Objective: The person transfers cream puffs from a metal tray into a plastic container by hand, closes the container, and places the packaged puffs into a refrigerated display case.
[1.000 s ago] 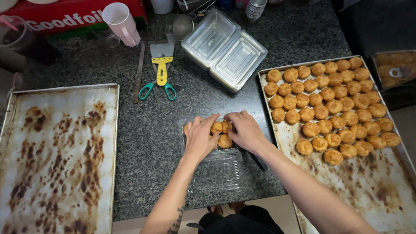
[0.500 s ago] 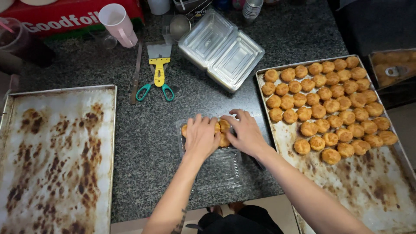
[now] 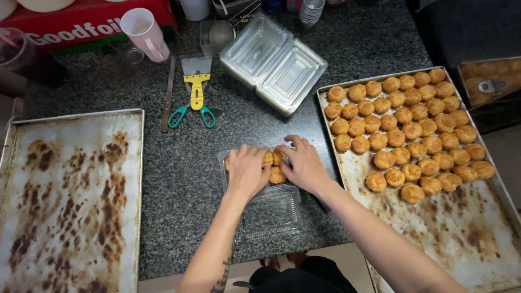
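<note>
My left hand (image 3: 247,171) and my right hand (image 3: 303,163) both rest on golden round puffs (image 3: 275,165) packed in the far half of a clear hinged plastic box (image 3: 271,211) on the dark speckled counter. The fingers lie spread over the pastries, pressing them in place. The box's near half, its lid, lies flat and bare toward me. To the right, a metal baking tray (image 3: 461,228) carries several rows of the same golden puffs (image 3: 407,125) across its far part.
A stained bare baking tray (image 3: 70,195) lies at the left. A stack of clear plastic boxes (image 3: 274,62) sits behind, with a yellow scraper and green-handled scissors (image 3: 192,103), a pink cup (image 3: 142,27) and a red carton (image 3: 81,24) further back.
Both hands stay on the puffs in the box, shifting only slightly. The view has drifted a little.
</note>
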